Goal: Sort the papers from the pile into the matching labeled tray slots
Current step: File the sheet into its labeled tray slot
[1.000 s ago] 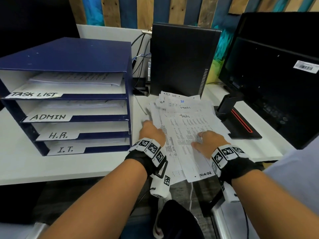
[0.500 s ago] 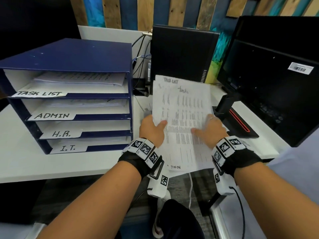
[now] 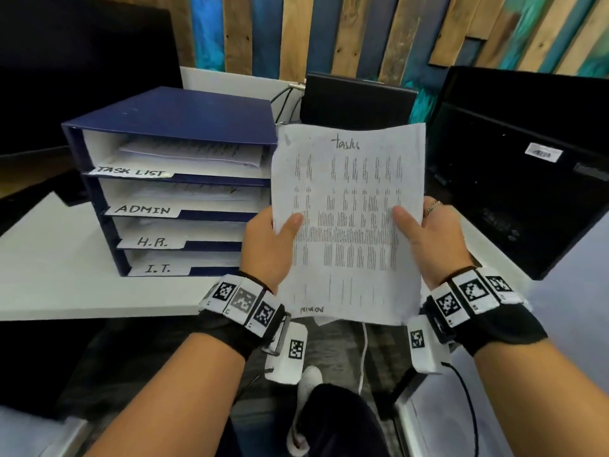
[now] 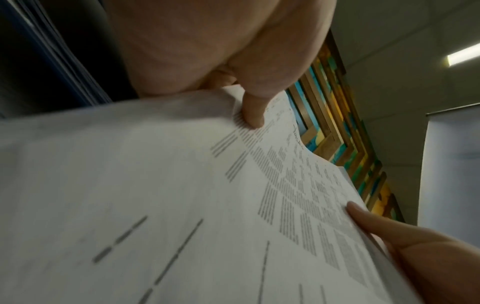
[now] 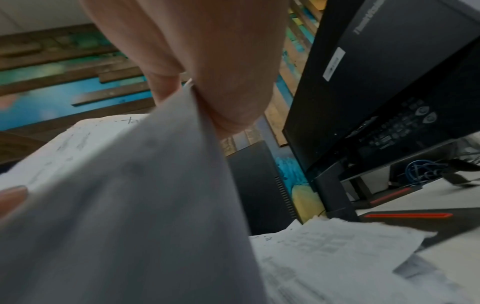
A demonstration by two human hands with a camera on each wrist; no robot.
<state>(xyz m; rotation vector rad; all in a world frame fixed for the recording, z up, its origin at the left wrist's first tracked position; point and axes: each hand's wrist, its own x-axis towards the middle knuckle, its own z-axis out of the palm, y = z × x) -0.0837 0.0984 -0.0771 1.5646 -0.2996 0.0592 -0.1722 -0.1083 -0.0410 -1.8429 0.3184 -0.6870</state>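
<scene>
L: blue 4-slot paper tray [image 3: 184, 117], labels TASK LIST/ADMIN/H.R./I.T., on white desk [image 3: 49, 258] | left hand [image 3: 267, 245] pinches L edge of white printed sheet [image 3: 349, 225] | sheet upright betw. both hands, just R of tray, handwritten "tasks" on top, rows of small print | right hand [image 3: 431, 239] pinches R edge.

"tasks" on paper [image 3: 349, 206]; tray [image 3: 184, 117]: "TASK LIST", "ADMIN"

A wall of upright wooden planks [image 3: 346, 34], brown, blue and teal, backs the white tabletop [image 3: 49, 258]. A black monitor [image 3: 527, 179] stands at right. A ceiling light [image 4: 463, 55] glows overhead.
</scene>
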